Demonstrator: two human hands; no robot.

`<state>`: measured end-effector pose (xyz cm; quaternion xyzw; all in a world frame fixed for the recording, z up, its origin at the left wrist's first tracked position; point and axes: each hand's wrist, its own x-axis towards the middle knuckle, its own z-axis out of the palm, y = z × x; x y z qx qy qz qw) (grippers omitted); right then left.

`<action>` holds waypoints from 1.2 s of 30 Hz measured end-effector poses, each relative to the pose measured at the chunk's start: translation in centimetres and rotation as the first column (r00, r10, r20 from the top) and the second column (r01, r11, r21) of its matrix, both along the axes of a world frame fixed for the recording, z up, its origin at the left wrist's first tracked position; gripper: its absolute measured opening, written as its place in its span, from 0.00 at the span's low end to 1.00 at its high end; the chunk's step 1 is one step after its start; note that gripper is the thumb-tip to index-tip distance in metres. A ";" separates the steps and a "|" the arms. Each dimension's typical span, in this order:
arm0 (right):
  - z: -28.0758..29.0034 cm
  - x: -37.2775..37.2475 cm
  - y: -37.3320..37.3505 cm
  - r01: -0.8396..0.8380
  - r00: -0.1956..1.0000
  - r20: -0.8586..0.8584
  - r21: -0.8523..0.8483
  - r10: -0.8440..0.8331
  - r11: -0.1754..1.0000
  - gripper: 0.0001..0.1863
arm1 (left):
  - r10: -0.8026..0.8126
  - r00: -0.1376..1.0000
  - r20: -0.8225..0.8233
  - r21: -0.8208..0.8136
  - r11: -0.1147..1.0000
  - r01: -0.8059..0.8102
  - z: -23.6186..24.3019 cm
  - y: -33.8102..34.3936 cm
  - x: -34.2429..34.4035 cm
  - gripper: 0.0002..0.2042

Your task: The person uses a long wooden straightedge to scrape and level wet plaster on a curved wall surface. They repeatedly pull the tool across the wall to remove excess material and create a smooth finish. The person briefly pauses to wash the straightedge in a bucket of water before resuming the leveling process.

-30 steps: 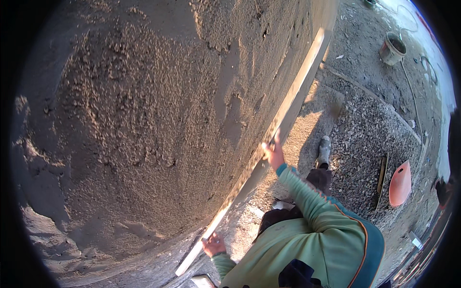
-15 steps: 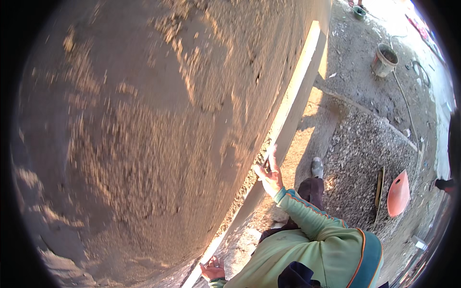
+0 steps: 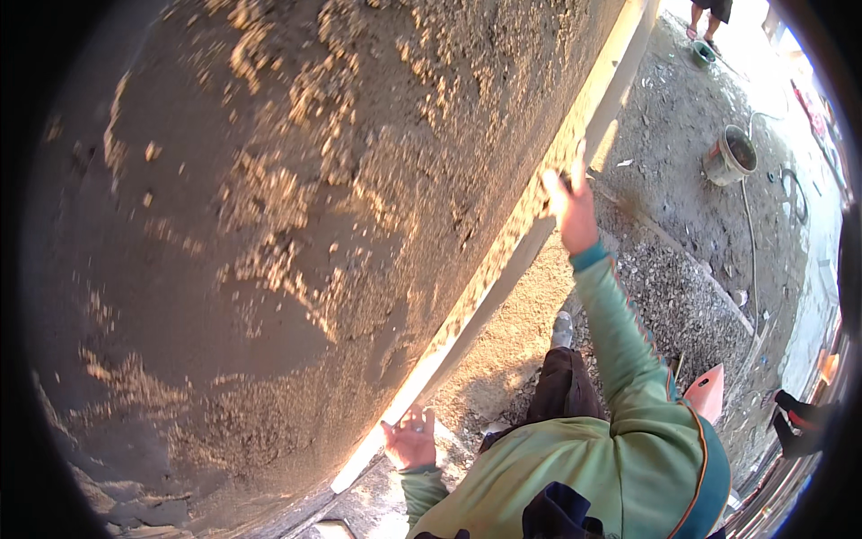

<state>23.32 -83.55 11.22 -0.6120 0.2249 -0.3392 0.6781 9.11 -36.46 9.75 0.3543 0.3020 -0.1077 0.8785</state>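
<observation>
A long pale straightedge [image 3: 489, 269] lies slanting against a wall [image 3: 296, 242] coated in wet brown mortar. Mortar crumbs cling along the middle of its face. My right hand [image 3: 572, 211], slightly blurred, grips the board's upper part, with thumb and fingers astride its edge. Close to the lower end, my left hand [image 3: 413, 438] holds the board's edge, palm partly showing, some fingertips hidden against it. Rough lumps and smoother patches of mortar cover the wall.
A mortar-smeared bucket [image 3: 732, 157] and a hose [image 3: 751, 242] are on the ground to the right. Gravel [image 3: 669, 296] lies below the wall. Beside my shoulder is a pink pointed scoop-like thing [image 3: 707, 393]. Another person's legs [image 3: 709, 18] stand by a small green bucket [image 3: 703, 54].
My right hand has slid far up along the straightedge, the arm now stretched out. The board and my left hand have shifted in view, and more mortar shows on the board's face.
</observation>
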 end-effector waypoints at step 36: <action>-6.5 -2.9 10.7 -0.161 0.965 0.237 0.218 0.108 0.962 0.39 | 0.443 0.891 0.098 0.446 0.781 -0.438 5.8 18.1 -5.0 0.24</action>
